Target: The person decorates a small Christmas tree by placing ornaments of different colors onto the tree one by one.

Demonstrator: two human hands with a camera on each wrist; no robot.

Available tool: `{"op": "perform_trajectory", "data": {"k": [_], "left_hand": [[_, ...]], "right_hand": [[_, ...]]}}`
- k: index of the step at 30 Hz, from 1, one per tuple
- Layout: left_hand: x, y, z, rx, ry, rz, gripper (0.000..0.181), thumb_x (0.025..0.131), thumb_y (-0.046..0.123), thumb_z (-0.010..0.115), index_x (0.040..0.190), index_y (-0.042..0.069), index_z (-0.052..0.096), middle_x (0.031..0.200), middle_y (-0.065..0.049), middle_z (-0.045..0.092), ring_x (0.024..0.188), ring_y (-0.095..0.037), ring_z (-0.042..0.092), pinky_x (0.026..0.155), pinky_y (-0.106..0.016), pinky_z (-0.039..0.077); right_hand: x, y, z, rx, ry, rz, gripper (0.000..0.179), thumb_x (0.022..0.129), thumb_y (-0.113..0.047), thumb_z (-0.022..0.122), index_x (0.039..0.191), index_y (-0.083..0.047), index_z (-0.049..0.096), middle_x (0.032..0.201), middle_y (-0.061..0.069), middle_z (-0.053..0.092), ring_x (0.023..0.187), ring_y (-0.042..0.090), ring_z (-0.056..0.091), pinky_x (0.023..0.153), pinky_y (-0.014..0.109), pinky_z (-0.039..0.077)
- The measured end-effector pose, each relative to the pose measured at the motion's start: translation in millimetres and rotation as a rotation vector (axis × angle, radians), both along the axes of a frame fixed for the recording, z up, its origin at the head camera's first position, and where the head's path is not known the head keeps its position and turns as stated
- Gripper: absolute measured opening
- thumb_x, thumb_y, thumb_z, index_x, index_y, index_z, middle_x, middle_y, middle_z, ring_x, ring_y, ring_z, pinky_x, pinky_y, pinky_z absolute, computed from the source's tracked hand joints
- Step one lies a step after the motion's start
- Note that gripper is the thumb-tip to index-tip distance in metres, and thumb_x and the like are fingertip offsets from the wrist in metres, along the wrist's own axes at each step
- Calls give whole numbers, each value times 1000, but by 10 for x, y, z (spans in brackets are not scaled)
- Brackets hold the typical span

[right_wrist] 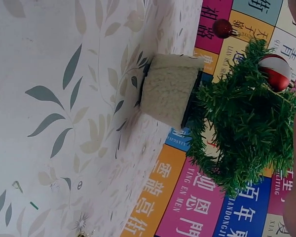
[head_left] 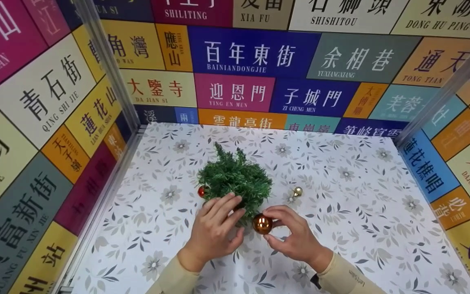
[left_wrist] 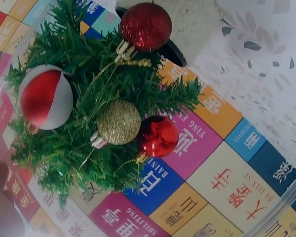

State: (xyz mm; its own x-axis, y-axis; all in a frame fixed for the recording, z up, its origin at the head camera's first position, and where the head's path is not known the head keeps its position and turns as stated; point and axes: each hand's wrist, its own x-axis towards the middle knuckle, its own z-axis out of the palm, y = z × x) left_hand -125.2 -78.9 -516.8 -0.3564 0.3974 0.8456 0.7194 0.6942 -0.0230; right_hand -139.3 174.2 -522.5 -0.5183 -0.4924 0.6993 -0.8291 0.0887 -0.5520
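A small artificial Christmas tree (head_left: 235,175) stands on the table, with its beige pot (right_wrist: 170,89) showing in the right wrist view. My left hand (head_left: 217,228) touches its front branches, fingers stretched out. Between thumb and fingers, my right hand (head_left: 296,234) holds a shiny copper-coloured bauble (head_left: 262,223) just right of the left hand. Baubles hang on the tree in the left wrist view: a glittery red bauble (left_wrist: 146,27), a red-and-white bauble (left_wrist: 46,97), a glittery gold bauble (left_wrist: 119,122) and a shiny red bauble (left_wrist: 158,136).
A small gold bauble (head_left: 298,191) lies on the table right of the tree. The white table top (head_left: 349,204) has a leaf and flower pattern. Colourful panels (head_left: 251,49) with place names stand behind and at both sides, with metal posts (head_left: 116,61) at the corners.
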Motion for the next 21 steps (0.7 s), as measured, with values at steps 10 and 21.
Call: {"op": "perform_trajectory", "data": {"k": [10,21], "left_hand": [[-15,43,-107,-66,-88,79,40,76,39,80,106,13,75,149,-11,49,141,-29,39,112,-49,28],[-23,87,-101,8,-45,71,12,85,27,74,90,17,78,142,-7,56,135,-29,46,106,-53,34]], "right_hand": [[94,-72,176,-28,-4,30,57,70,13,77,124,10,57,119,23,61,106,25,63,70,30,58],[108,-83,147,-41,-16,39,56,69,13,78,121,11,57,122,20,62,105,26,64,69,31,58]]}}
